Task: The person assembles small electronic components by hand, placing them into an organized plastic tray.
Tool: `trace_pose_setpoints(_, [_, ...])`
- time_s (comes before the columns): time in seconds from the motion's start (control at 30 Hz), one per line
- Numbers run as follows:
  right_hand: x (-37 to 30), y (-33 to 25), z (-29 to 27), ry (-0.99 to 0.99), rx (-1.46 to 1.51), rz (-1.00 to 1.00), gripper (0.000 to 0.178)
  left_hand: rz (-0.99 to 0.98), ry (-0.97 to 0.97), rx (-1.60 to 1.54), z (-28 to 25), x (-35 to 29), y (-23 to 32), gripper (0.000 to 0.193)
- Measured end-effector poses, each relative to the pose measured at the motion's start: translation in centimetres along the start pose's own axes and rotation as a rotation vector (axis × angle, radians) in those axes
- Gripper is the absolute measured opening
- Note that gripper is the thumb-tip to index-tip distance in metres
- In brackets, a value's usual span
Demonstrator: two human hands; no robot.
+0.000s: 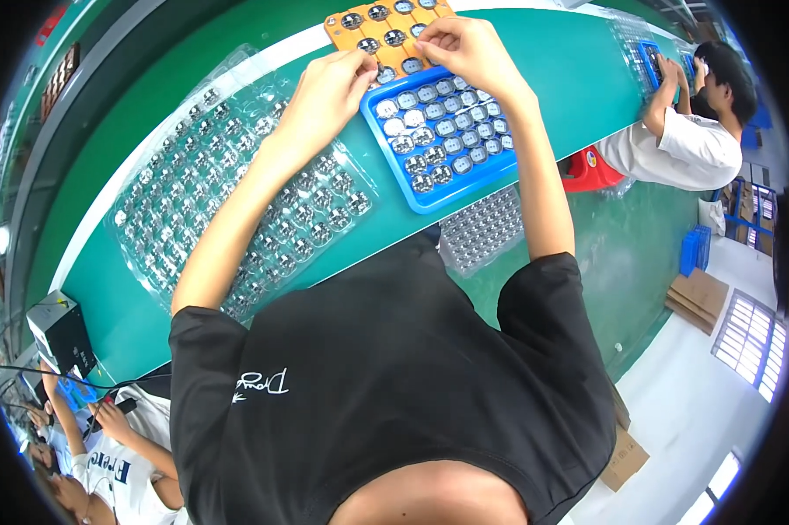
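An orange plate (379,37) with rows of round recesses lies at the far edge of the bench, dark round parts sitting in several of them. My left hand (331,92) is at its near left corner, thumb and fingers pinched over a recess; whatever lies between the fingertips is too small to make out. My right hand (475,57) bends over the plate's right side, fingertips also drawn together, their contents hidden. Just nearer stands a blue tray (422,203) with rows of round grey discs and some round parts with metal fittings, beneath my right wrist.
Clear blister trays (163,254) full of small metal-and-black parts cover the bench to the left, under my left forearm. Another filled blister tray (482,232) is below the bench edge. A black box (60,332) stands far left. Co-workers sit at right (687,144) and lower left (128,446).
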State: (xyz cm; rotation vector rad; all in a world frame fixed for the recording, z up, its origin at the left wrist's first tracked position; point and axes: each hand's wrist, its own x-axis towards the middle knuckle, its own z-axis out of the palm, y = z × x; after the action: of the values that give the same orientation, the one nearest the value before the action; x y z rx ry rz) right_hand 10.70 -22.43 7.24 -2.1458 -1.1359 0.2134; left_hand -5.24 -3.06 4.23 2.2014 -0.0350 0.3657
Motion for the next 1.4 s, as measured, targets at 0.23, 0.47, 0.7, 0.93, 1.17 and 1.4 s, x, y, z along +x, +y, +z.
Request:
trace_pose_setpoints(0.23, [0.2,2.7,-1.7,0.019,-0.207,-0.027,0.02,0.077,-0.028,0.136,0.2,0.9,0.1,0.017])
trace_pose_setpoints(0.47, [1.8,3.6,-0.7,-0.051,-0.334,-0.059,0.022,0.076,0.006,0.22,1.0,1.0,0.6,0.016])
trace_pose_setpoints(0.7, [1.3,2.5,-0.8,0.106,-0.065,-0.108,0.019,0.039,-0.001,0.324,1.2,1.1,1.4,0.015])
trace_pose_setpoints(0.93, [-0.4,1.3,-0.8,0.15,0.417,0.158,0.019,0.097,0.026,0.45,1.9,1.3,1.8,0.016])
trace_pose_setpoints(1.17, [-1.3,0.8,-0.8,0.128,0.713,0.201,0.017,0.192,0.039,0.558,2.3,1.3,1.9,0.007])
trace_pose_setpoints(1.4, [-1.9,-0.4,-0.6,0.157,0.807,0.211,0.018,0.205,0.014,0.626,2.8,1.4,1.7,0.008])
